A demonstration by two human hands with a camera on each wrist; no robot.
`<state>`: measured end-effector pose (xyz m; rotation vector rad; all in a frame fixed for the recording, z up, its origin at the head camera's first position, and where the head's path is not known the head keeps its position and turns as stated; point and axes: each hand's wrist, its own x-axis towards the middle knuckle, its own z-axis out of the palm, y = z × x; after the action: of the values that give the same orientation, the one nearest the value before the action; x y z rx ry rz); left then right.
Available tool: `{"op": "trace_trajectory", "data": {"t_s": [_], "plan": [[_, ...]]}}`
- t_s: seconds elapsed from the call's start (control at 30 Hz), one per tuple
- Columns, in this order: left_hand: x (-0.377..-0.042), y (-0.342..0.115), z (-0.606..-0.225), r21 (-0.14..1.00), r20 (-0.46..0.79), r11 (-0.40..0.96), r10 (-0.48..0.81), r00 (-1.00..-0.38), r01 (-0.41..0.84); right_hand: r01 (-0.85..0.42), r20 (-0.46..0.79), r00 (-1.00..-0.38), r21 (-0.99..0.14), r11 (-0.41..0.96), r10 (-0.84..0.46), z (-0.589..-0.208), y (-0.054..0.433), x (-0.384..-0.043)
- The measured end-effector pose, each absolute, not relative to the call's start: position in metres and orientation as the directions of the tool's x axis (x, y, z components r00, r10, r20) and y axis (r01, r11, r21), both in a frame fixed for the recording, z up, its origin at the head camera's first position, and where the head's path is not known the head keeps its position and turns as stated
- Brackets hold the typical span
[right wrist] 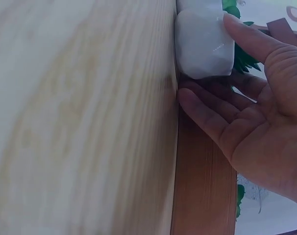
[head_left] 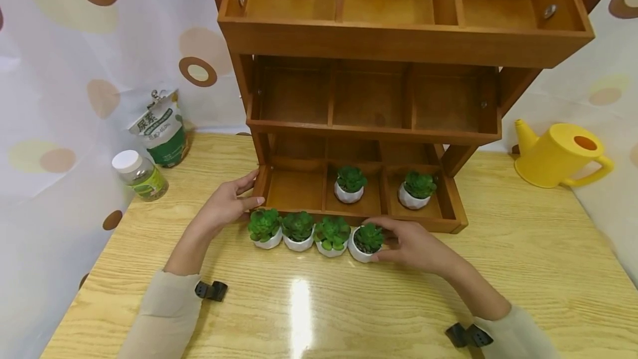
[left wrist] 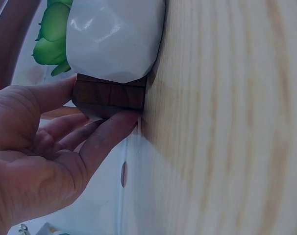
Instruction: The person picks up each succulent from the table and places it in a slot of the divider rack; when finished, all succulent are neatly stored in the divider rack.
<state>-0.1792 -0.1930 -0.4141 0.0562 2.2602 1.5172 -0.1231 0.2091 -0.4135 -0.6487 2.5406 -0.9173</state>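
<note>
A brown wooden tiered shelf (head_left: pixel 366 136) stands on the table. My left hand (head_left: pixel 226 201) grips the front left corner of its bottom tier, thumb on the front side and fingers around the end, as the left wrist view shows. In front of that tier, several green succulents in white faceted pots form a row, the leftmost succulent (head_left: pixel 265 227) nearest my left hand. My right hand (head_left: pixel 416 245) holds the rightmost potted succulent (head_left: pixel 368 240), its thumb at the near side of the white pot (right wrist: pixel 205 44) and fingers behind it. The pot's base is at the tabletop.
In the bottom tier, one potted succulent (head_left: pixel 350 184) sits in the middle compartment and another succulent (head_left: pixel 417 190) in the right one. A yellow watering can (head_left: pixel 555 154) stands at right. A lidded jar (head_left: pixel 142 175) and a clipped green-and-white bag (head_left: pixel 163 132) stand at left.
</note>
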Motion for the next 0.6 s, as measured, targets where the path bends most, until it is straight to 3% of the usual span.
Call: {"op": "trace_trajectory", "data": {"t_s": [0.6], "plan": [[-0.1778,-0.1936,-0.4122,0.896,-0.309,0.401,0.258,-0.915,-0.189,-0.337,-0.165,-0.831,-0.611,0.716,-0.532,-0.4124,0.1985,-0.1196]]}}
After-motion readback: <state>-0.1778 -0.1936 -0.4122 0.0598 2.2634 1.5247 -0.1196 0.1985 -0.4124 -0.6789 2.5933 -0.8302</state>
